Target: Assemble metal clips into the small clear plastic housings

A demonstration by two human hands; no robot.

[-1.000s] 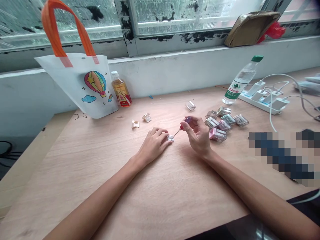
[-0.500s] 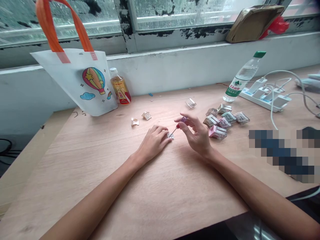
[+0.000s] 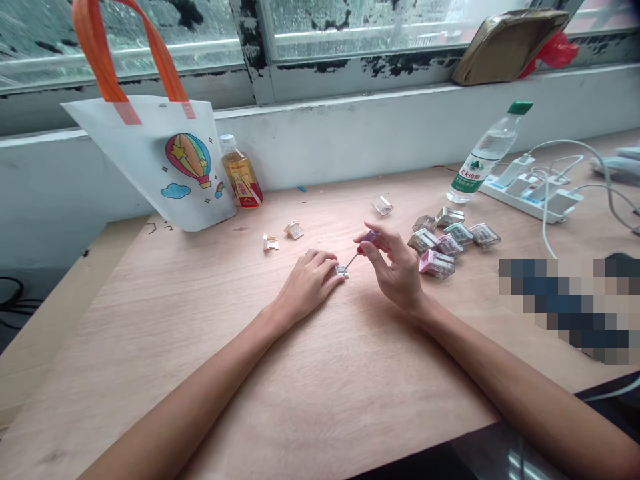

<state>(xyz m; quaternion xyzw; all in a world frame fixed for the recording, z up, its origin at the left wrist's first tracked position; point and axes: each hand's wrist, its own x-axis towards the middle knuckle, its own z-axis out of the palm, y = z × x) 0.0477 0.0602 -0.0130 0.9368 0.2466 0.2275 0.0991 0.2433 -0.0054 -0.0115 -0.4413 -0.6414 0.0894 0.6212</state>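
Both forearms are extended forward over the tabletop (image 3: pixel 280 387) and converge towards its middle. The left hand (image 3: pixel 310 283) is laid palm down, its thumb and fingers closed around a small clear piece (image 3: pixel 343 271), which is pressed to the wood and partly covered by the fingertips. The right hand (image 3: pixel 397 273) is raised on its outer edge, and the purple handle of a screwdriver (image 3: pixel 370 238) is pinched between thumb and fingers; the shaft is slanted down to the left, its tip brought to the piece. Whether the tip is seated in a screw cannot be told at this scale. The two hands are held near each other but apart, bridged by the tool. Among the containers, an amber liquid is held in a bottle with a white cap (image 3: pixel 242 175), placed beside a white bag (image 3: pixel 145 167) whose contents are hidden; clear liquid is held in a green-capped bottle (image 3: pixel 483 157). Beyond the left hand are set two cream-coloured parts (image 3: pixel 294 230), and farther back a clear case (image 3: pixel 383 205). A cluster of tinted cases (image 3: pixel 450 245) is gathered just beyond the right hand, in front of a power strip (image 3: pixel 530 199) crowded with plugs and white cables.
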